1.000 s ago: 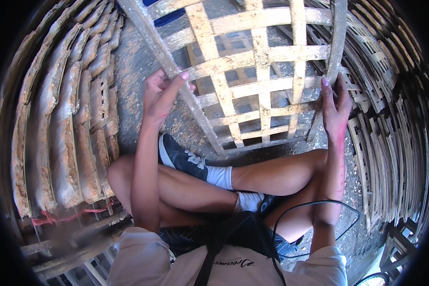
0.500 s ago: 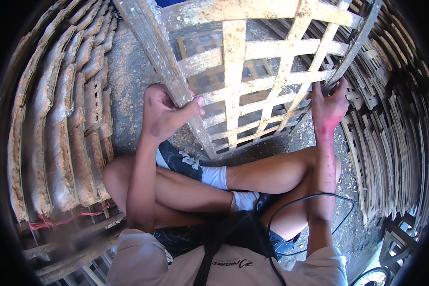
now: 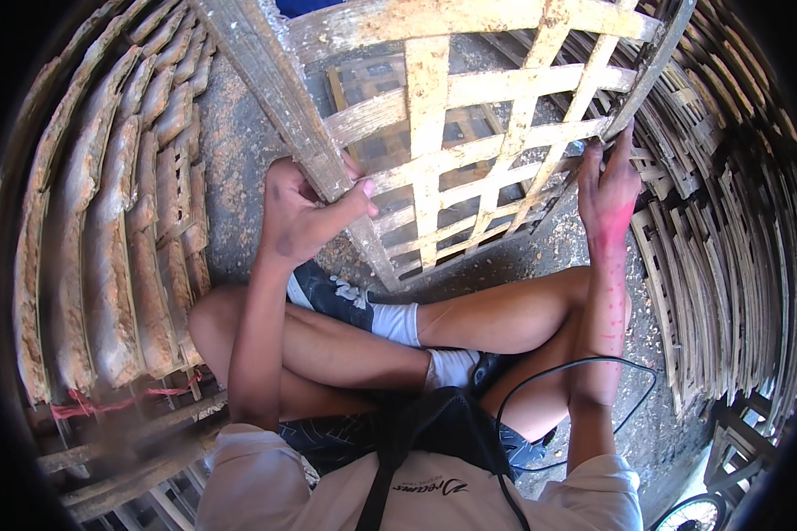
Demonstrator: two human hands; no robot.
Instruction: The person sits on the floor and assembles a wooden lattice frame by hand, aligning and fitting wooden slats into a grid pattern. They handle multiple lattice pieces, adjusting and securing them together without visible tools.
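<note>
A wooden slatted rack (image 3: pixel 425 124) with a crisscross of pale, stained strips stands tilted before my crossed legs. My left hand (image 3: pixel 297 212) is closed round its thick left rail, the thumb lying across the wood. On the other side, my right hand (image 3: pixel 609 195) grips the lower part of the dark right rail, with one finger stretched up along it. The fingertips behind that rail are partly hidden. Reddish marks show on the right wrist and forearm. Through the gaps, another slatted frame (image 3: pixel 338 88) is visible on the floor beyond.
Tall stacks of similar racks curve along the left (image 3: pixel 88 230) and the right (image 3: pixel 713 265). Pink string (image 3: pixel 84 409) hangs at the left stack's near end. A black cable (image 3: pixel 655 380) loops by my right forearm. A spoked wheel (image 3: pixel 695 509) shows at lower right.
The rack has shifted slightly to the left and up in view, both hands still on it. One finger of my right hand has straightened along the rail.
</note>
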